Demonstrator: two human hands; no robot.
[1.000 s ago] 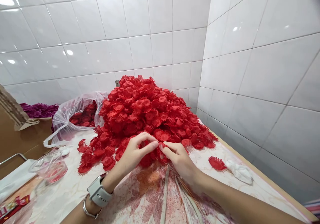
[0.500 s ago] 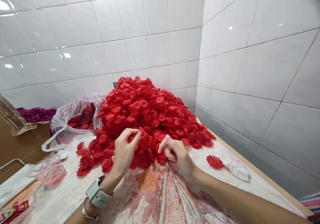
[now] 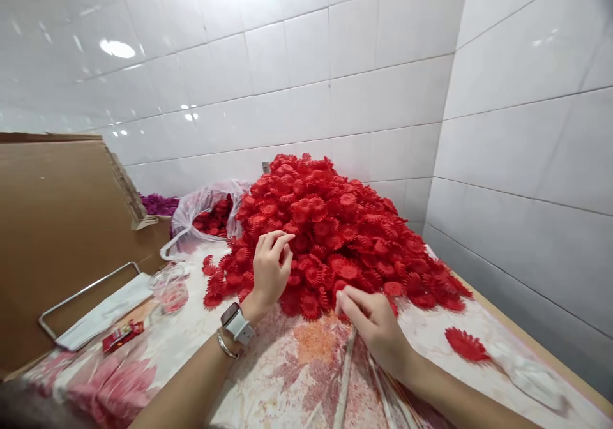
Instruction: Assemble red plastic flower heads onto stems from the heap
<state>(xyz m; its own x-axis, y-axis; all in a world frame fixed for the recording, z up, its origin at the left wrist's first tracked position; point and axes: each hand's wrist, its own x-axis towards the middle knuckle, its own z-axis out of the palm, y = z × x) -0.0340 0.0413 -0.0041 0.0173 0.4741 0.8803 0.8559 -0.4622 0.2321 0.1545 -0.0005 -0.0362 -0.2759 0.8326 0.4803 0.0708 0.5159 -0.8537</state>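
Red flower pile (image 3: 335, 225) fills the corner; bare tablecloth (image 3: 297, 371) before it lies open.

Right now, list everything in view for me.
red flower pieces: one big pile, red, centre, in the tiled corner
stray flower: one, red, right of pile
plastic bag: one, clear, red pieces inside, left of pile
purple pieces: heap, purple, behind bag
cardboard box: one, brown, far left
cup: one, clear, beside box
thin sticks: several, pale, under right hand
left hand: one, fingers curled, on pile
right hand: one, at pile's near edge
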